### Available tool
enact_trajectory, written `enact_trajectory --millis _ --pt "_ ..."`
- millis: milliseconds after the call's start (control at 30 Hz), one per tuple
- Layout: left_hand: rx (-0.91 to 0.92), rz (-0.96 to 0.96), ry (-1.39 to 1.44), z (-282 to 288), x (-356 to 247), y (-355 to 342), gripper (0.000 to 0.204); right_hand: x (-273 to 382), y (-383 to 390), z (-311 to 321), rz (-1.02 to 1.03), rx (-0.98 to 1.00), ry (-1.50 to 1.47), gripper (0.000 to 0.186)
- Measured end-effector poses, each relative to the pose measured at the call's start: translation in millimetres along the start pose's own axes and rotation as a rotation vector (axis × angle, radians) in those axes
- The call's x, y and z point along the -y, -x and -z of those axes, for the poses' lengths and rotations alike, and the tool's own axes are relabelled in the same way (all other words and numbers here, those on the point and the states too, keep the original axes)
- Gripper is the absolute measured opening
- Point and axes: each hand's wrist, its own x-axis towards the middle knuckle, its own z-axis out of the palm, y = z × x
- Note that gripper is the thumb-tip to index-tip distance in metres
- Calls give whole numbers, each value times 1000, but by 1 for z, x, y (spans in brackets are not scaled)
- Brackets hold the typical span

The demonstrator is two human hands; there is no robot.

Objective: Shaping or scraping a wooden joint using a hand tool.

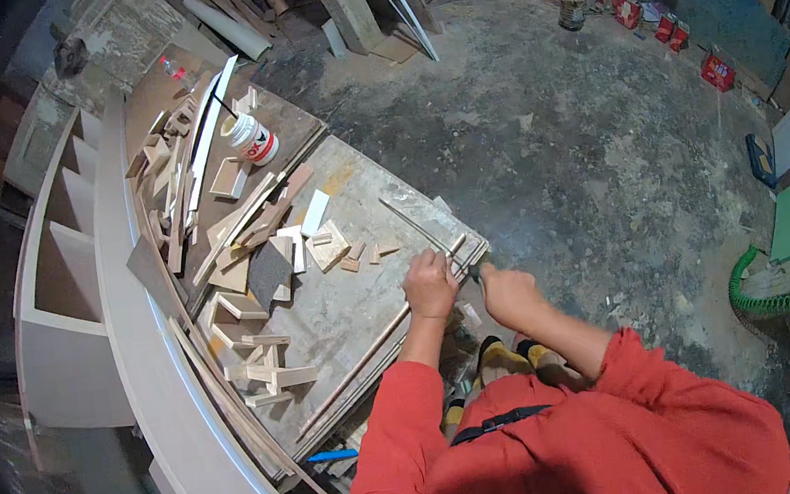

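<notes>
My left hand (pixel 430 286) is closed at the near right corner of the worktable (pixel 345 178), pressing a thin wooden strip (pixel 357 372) that runs along the table's near edge. Just right of it, past the corner, my right hand (pixel 513 295) is curled round a small tool whose dark end (pixel 477 272) points at the strip's end. The fingers hide most of this tool, so its kind is unclear. A long thin rod (pixel 412 224) lies slantwise on the tabletop beyond my left hand.
Wood offcuts (pixel 271 371) and small blocks (pixel 350 264) litter the table's left side. A white jar (pixel 250 138) with a stick in it stands farther back. Left of the table is a long curved panel (pixel 172 420). A green coiled hose (pixel 751 303) hangs at right.
</notes>
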Motion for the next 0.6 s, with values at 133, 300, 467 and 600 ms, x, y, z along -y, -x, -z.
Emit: enact_trajectory --millis 133,300,467,600 --pt "-87 -47 0 -3 -4 4 6 -11 -5 -9 -59 -9 -8 20" --pt "-143 -76 33 -4 -10 14 10 -15 12 -6 -56 42 -31 21" --pt "-127 -49 142 -1 -5 11 10 -12 9 -11 -64 28 -53 23" --pt "-112 -23 199 -1 -4 9 10 -1 -20 -19 -18 -36 -39 20"
